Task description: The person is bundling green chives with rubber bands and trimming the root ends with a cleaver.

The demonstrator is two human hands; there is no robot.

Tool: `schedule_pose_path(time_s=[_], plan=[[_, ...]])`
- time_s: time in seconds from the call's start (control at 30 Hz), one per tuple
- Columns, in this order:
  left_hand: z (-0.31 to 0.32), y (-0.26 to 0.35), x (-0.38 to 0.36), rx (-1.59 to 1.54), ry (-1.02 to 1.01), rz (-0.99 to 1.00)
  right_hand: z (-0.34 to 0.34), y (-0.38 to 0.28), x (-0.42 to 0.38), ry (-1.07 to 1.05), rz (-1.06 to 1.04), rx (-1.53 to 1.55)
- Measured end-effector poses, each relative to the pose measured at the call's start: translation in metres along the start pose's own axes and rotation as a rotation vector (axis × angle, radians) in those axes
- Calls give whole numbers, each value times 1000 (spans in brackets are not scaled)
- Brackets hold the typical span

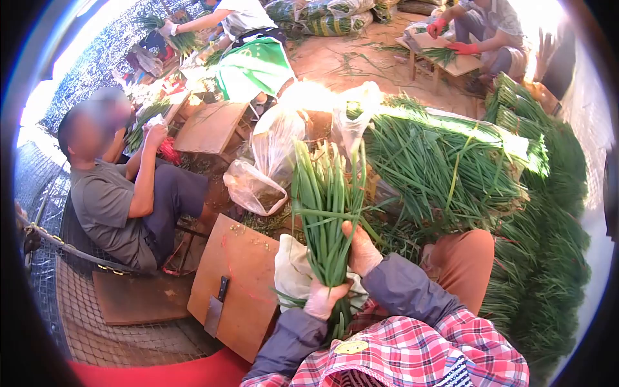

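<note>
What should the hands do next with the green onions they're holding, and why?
Probably square up the bunch of green onions. The left hand grips its base and the right hand steadies the stalks, yet the tips fan out unevenly. The cleaver lies ready on the wooden board beside them.

A cleaver (216, 308) lies on the board (242, 271), left of the bunch (325, 213).

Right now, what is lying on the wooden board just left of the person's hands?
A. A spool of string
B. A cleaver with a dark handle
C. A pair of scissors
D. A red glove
B: a cleaver with a dark handle lies flat on the wooden board, untouched, while the left hand and right hand both grip the bunch of green onions.
</note>
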State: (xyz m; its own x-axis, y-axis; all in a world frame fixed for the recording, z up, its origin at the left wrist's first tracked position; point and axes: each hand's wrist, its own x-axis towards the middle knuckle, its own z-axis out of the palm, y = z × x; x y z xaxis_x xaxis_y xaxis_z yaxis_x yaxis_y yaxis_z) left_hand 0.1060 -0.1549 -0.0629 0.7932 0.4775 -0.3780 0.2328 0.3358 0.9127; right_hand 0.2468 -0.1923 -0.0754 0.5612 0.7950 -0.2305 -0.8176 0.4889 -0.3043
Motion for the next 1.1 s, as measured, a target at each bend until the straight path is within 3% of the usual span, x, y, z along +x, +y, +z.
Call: schedule_pose_path(time_s=[0.03, 0.07, 0.1, 0.17, 0.3, 0.37, 0.4, 0.43, 0.5, 0.53, 0.57, 0.63, 0.7, 0.77, 0.8, 0.87, 0.9, 0.97, 1.0, 1.03, 1.07, 1.1], plan=[[1, 24, -15, -116, -1, -188, 2, -11, 3, -16, -9, -6], [-3, 39, -26, -74, -22, -196, -1, -28, 15, 77, 107, -104], [-8, 51, -35, -30, -43, -205, 0, -41, 18, -82, 5, -64], [-19, 74, -50, 43, -70, -312, -21, -66, 36, -181, 28, -121], [-38, 87, -67, 40, -128, -454, -9, -56, 57, 56, -247, -150], [-41, 93, -76, 9, -141, -514, -38, -60, 73, 3, -448, -777], [-43, 95, -80, -55, -123, -543, -33, -60, 80, 68, -352, -815], [-45, 96, -82, -123, -104, -567, -33, -63, 75, 77, -386, -1023], [-60, 79, -86, -176, -158, -588, -32, -61, 82, 205, -388, -989], [-63, 75, -89, -234, -161, -590, -10, -77, 70, 344, -242, -872], [-65, 73, -91, -288, -164, -592, -14, -91, 74, 314, -191, -702], [-60, 75, -95, -250, -180, -554, -27, -109, 82, 315, -275, -791], [-74, 55, -101, -262, -277, -542, -35, -144, 94, 434, -483, -603], [-79, 53, -106, -201, -296, -524, -50, -201, 99, 446, -494, -480], [-80, 52, -109, -205, -285, -531, -43, -223, 98, 507, -691, -586], [-93, 39, -112, -201, -320, -515, -43, -279, 90, 389, -675, -523], [-93, 38, -111, -235, -287, -517, -51, -299, 100, 497, -747, -412], [-90, 39, -107, -302, -222, -525, 18, -265, 63, 574, -399, -1138], [-91, 38, -102, -299, -236, -512, 49, -227, 38, 369, -219, -1372], [-89, 40, -99, -304, -221, -502, 52, -202, 27, 92, 24, -1363], [-85, 43, -97, -312, -208, -491, 68, -178, 12, -44, 351, -1391], [-82, 45, -95, -321, -194, -484, 65, -149, 4, -176, 401, -1292]])
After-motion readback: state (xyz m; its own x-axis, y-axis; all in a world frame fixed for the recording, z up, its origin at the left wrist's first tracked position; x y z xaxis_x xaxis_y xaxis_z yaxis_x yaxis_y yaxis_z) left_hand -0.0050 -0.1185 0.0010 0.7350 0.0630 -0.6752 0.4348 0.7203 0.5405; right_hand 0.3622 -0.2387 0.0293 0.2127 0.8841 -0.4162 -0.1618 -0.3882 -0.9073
